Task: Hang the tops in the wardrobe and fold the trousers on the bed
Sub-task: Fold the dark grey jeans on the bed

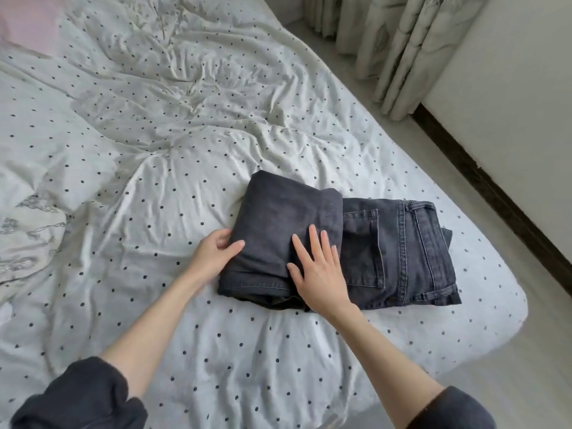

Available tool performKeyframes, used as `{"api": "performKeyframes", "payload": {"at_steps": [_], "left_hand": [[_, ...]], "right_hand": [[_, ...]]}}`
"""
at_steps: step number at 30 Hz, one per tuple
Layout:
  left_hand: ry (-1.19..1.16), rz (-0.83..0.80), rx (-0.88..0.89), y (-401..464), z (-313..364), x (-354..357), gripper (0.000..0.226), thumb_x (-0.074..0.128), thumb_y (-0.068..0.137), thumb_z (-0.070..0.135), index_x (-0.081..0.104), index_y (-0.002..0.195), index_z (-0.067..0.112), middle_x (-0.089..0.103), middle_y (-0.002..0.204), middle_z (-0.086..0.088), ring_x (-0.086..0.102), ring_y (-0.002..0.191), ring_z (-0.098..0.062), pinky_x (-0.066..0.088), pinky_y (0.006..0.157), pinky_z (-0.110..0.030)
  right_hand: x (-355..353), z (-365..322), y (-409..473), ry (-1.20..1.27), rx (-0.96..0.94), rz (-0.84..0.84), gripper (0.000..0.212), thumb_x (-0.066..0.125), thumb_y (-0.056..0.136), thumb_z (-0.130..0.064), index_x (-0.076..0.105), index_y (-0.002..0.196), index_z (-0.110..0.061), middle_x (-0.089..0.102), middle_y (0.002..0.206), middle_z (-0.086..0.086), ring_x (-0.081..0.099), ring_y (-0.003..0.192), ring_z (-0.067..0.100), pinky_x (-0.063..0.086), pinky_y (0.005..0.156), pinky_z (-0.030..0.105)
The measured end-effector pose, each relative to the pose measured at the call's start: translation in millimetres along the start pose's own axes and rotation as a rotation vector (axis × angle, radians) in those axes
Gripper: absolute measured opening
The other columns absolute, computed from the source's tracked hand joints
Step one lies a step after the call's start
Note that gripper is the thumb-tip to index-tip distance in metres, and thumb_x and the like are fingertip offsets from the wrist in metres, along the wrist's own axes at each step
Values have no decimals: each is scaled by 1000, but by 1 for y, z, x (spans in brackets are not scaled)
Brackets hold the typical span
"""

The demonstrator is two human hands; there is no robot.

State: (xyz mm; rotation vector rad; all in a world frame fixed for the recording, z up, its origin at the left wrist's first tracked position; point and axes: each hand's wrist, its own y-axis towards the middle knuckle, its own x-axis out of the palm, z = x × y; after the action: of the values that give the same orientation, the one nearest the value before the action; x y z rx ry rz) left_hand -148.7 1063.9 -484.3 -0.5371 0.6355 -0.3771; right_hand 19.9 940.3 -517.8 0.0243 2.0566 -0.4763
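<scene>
1. Step in hand: folding the trousers [365,243], dark jeans lying near the bed's [185,150] right corner, legs doubled over the seat.
2. Left hand [213,252]: grip closed on the folded edge, thumb on top.
3. Right hand [318,270]: fingers straight, pressing flat on the fold, holding nothing.
4. Next move, judged: one further fold toward the waistband, with edges kept square.
5. No tops or wardrobe in view; that stage apparently lies elsewhere.

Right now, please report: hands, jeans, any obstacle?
Left hand grips folded edge of dark jeans. Right hand flat on top, pressing. Jeans partly folded on polka-dot bed sheet. Nothing in the way.
</scene>
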Motion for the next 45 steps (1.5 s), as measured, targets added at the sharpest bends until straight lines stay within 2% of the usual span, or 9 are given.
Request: {"api": "performKeyframes", "payload": {"at_steps": [6,10,17,22,26,29,32,35,45], "left_hand": [[-170,-160,-15,-12,21,0,42,67,84,10,55,124,13,65,117,1,63,103,-9,49,83,-19],[-155,-280,101,-45,59,10,51,72,80,16,46,117,40,61,109,16,61,96,5,46,72,-10],[235,-488,433,-80,122,103,64,60,90,24,28,145,23,46,106,5,51,94,-13,45,92,-31],[879,-438,864,-71,115,178,50,36,99,23,25,147,32,22,150,8,7,140,-17,5,115,-45],[841,-348,1028,-52,107,196,57,39,95,5,26,148,21,10,158,8,-6,145,-15,-2,118,-46],[875,-197,974,-30,97,187,68,51,94,30,14,150,24,-5,156,7,-15,142,-17,-2,117,-49],[1010,-212,826,-6,89,181,72,30,88,63,-5,146,37,-23,150,11,-27,138,-14,-11,114,-44],[1060,-144,847,7,86,198,63,8,89,66,-2,145,39,-18,152,12,-23,141,-14,-13,114,-44],[1175,37,931,45,49,258,57,24,93,46,23,146,24,22,155,-12,13,143,-34,4,109,-64]], "right_hand": [[-26,16,0,293,-7,-160,54,40,100,-31,17,150,-29,-7,159,-1,-8,146,22,6,118,40],[-76,35,-15,727,208,-229,42,43,100,-26,42,142,-21,24,155,-4,28,140,11,20,113,24],[-144,89,-65,1229,498,149,27,43,99,-30,61,116,-20,67,114,0,66,98,16,53,85,27],[-148,111,-82,819,416,408,28,39,100,-24,55,122,-32,56,120,-24,52,112,-5,44,89,15],[-115,115,-80,439,380,445,41,38,99,-15,43,140,-16,30,153,-1,20,143,12,14,113,21],[-86,117,-69,213,404,412,47,35,100,-26,31,146,-21,14,158,2,8,146,19,7,118,33],[-61,127,-57,70,468,408,51,36,99,-36,28,148,-23,15,158,6,13,146,24,11,117,45],[-41,150,-45,63,479,380,54,30,97,-38,27,148,-22,17,157,8,18,144,26,15,116,46],[10,198,-15,78,500,304,55,15,95,-43,4,146,-25,-4,155,4,-1,145,21,2,118,42]]}}
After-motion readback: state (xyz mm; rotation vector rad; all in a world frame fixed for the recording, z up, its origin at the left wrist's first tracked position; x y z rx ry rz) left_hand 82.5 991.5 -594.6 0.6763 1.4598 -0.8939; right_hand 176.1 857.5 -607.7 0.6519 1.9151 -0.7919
